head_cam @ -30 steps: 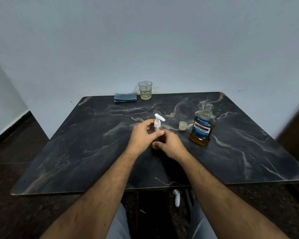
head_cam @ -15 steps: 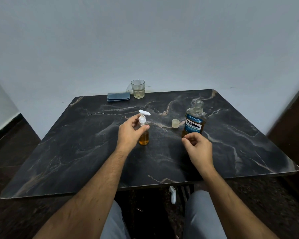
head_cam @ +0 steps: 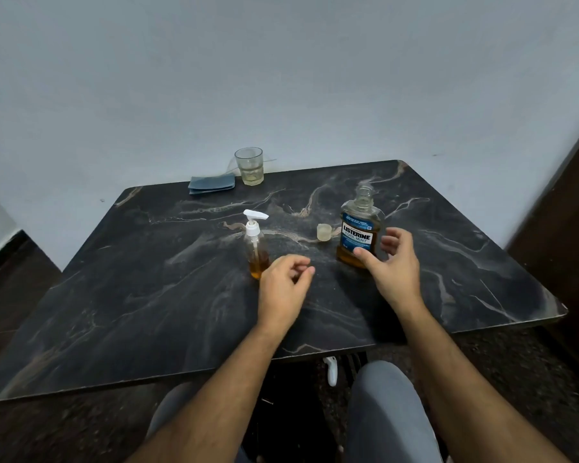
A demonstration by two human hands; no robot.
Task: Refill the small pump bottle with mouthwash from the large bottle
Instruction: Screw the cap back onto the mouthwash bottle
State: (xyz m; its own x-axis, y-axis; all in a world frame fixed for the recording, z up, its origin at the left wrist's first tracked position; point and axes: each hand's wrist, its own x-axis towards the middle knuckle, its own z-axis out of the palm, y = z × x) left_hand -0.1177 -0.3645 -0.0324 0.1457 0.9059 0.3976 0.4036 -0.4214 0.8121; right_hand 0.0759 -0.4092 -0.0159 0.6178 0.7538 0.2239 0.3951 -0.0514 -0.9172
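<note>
The small clear pump bottle (head_cam: 255,249) stands upright on the dark marble table (head_cam: 147,279), its white pump head on and amber liquid in its lower part. My left hand (head_cam: 284,285) hovers just right of its base, fingers loosely curled, holding nothing. The large mouthwash bottle (head_cam: 360,232) with a blue label stands uncapped to the right, a little amber liquid at its bottom. My right hand (head_cam: 393,262) is spread around its lower right side, thumb at the label's lower edge, fingers apart. Its cap (head_cam: 324,232) lies just left of the large bottle.
A drinking glass (head_cam: 249,166) with a little pale liquid stands at the table's far edge by the wall, next to a folded blue cloth (head_cam: 212,184). My knees in grey trousers are under the table's near edge.
My left hand has let go of the pump bottle and dropped to its right. My right hand has moved right and forward to the large bottle. The view shifted, so everything sits more to the right.
</note>
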